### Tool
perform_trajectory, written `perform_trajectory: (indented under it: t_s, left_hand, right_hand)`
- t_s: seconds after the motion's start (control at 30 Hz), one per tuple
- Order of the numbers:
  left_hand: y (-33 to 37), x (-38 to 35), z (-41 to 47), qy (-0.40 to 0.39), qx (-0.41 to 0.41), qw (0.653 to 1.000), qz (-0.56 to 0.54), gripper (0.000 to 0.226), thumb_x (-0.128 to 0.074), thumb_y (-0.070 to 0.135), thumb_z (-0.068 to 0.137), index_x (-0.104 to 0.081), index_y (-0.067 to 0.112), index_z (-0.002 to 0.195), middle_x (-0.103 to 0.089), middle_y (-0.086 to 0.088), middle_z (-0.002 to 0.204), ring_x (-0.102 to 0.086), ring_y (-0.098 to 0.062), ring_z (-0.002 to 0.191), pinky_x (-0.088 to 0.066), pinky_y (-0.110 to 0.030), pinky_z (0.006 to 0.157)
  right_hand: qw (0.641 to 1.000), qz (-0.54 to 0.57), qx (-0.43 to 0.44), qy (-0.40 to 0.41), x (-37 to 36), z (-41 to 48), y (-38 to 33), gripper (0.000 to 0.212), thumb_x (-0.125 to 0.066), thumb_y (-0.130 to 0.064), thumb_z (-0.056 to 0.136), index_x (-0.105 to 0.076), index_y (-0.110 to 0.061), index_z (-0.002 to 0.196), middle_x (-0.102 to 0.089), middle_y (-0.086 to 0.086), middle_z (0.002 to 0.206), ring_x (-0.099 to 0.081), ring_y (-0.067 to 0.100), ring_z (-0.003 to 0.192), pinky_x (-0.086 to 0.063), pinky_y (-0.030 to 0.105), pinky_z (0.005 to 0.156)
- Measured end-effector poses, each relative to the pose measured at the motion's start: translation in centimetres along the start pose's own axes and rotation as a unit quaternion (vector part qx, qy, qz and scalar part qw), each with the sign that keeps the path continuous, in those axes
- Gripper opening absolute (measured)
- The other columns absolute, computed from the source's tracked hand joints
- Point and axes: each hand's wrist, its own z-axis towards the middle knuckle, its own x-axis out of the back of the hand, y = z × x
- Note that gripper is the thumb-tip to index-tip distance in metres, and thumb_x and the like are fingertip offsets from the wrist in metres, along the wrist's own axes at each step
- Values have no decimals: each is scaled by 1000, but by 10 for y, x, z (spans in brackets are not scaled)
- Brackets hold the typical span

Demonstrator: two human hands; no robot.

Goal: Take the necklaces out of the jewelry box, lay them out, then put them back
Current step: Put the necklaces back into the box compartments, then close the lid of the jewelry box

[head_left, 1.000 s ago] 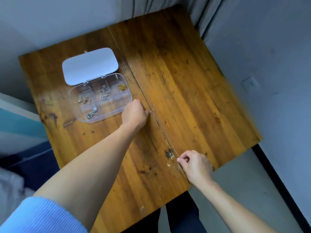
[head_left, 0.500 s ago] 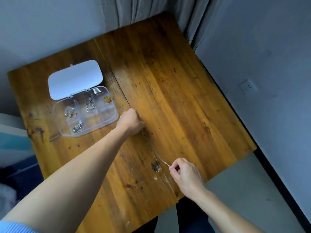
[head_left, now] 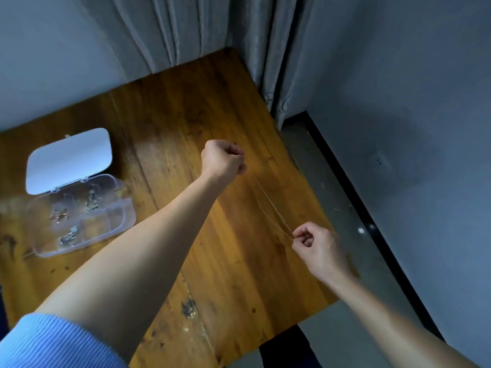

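- Your left hand (head_left: 223,162) is up over the table (head_left: 186,107), to the right of the jewelry box (head_left: 129,211). Its fingers are curled into a fist and pinch one end of the necklace (head_left: 271,205).
- Your right hand (head_left: 316,245) is farther right of the box and nearer to you. Thumb and forefinger pinch the other end, and the other fingers are curled in.
- The necklace is out of the box and well to its right, a thin pale chain running in two strands between your hands. You cannot tell whether it touches the wood.
- The box lies open, with its white lid (head_left: 69,158) folded back on the far side. Small jewelry pieces (head_left: 90,203) sit in several compartments, too blurred to name.
- A small dark cluster (head_left: 188,308) lies right of the box, nearer to you; jewelry or stain, you cannot tell.
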Motion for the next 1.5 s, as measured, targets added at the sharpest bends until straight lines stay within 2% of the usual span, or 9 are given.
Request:
perform_trajectory:
  t_s: [0.17, 0.37, 0.53, 0.7, 0.83, 1.1, 1.23, 1.37, 1.5]
  left_hand:
    - [1, -46, 23, -8, -37, 995, 89, 18, -62, -2, 86, -67, 13, 77, -68, -10, 83, -70, -21, 74, -60, -29, 65]
    - [-9, -67, 31, -19, -183, 952, 245, 17, -57, -2, 89, -69, 10, 90, -64, -2, 93, -61, -12, 83, -49, -20, 71]
    - [-10, -62, 33, -15, -228, 925, 305, 11, -61, 2, 86, -67, 10, 90, -66, -6, 96, -63, -20, 86, -54, -29, 70]
    - [-12, -13, 13, 70, -186, 941, 275, 14, -64, 13, 89, -68, 11, 102, -66, -4, 102, -63, -18, 87, -46, -22, 67]
    - [-27, 58, -13, 98, -160, 949, 252, 13, -64, 17, 90, -69, 11, 101, -68, -5, 102, -65, -18, 87, -55, -24, 74]
    - [-102, 221, -50, 257, -62, 947, 183, 9, -64, 16, 86, -70, 11, 89, -70, -5, 88, -63, -19, 79, -53, -31, 74]
    - [-158, 288, -65, 305, 29, 933, 190, 18, -61, 21, 89, -66, 11, 104, -62, -9, 107, -60, -21, 90, -53, -34, 80]
    - [-204, 323, -65, 250, 116, 947, 163, 38, -57, 31, 93, -59, 10, 125, -61, -13, 123, -59, -29, 108, -50, -40, 93]
    - [-216, 321, -64, 157, 97, 979, 90, 34, -52, 26, 97, -64, 5, 121, -69, -10, 116, -61, -21, 104, -44, -27, 87]
  right_hand:
    - [1000, -19, 14, -19, -2, 18, 25, 10, -75, -17, 81, -67, -20, 87, -66, -12, 77, -62, 3, 65, -57, 24, 59]
    - [995, -77, 47, -30, -2, 20, 30, 6, -70, -24, 86, -68, -19, 90, -67, -9, 84, -62, 7, 69, -54, 24, 60]
    - [992, -115, 49, -29, 0, 22, 29, 5, -69, -25, 86, -68, -20, 86, -66, -8, 85, -60, 10, 70, -49, 27, 61]
    - [993, -105, 53, -14, 5, 32, -3, 9, -68, -34, 85, -69, -25, 88, -66, -11, 89, -62, 10, 70, -50, 29, 60]
    - [990, -88, 97, -57, -8, 42, -69, 10, -66, -37, 87, -69, -29, 92, -67, -11, 89, -63, 10, 76, -47, 23, 58]
    - [981, -16, 143, -129, -89, 65, -217, 15, -66, -30, 88, -73, -19, 96, -71, -1, 94, -63, 18, 90, -52, 30, 78]
    - [986, 34, 113, -114, -142, 91, -281, 23, -68, -32, 87, -71, -16, 103, -69, 0, 94, -65, 21, 91, -53, 34, 81]
    - [990, 120, 27, -73, -181, 119, -332, 41, -67, -35, 87, -62, -13, 122, -66, 7, 117, -64, 25, 101, -57, 44, 87]
    - [981, 172, -55, -74, -196, 135, -363, 49, -65, -27, 91, -50, -9, 134, -60, 10, 127, -63, 24, 93, -56, 29, 62]
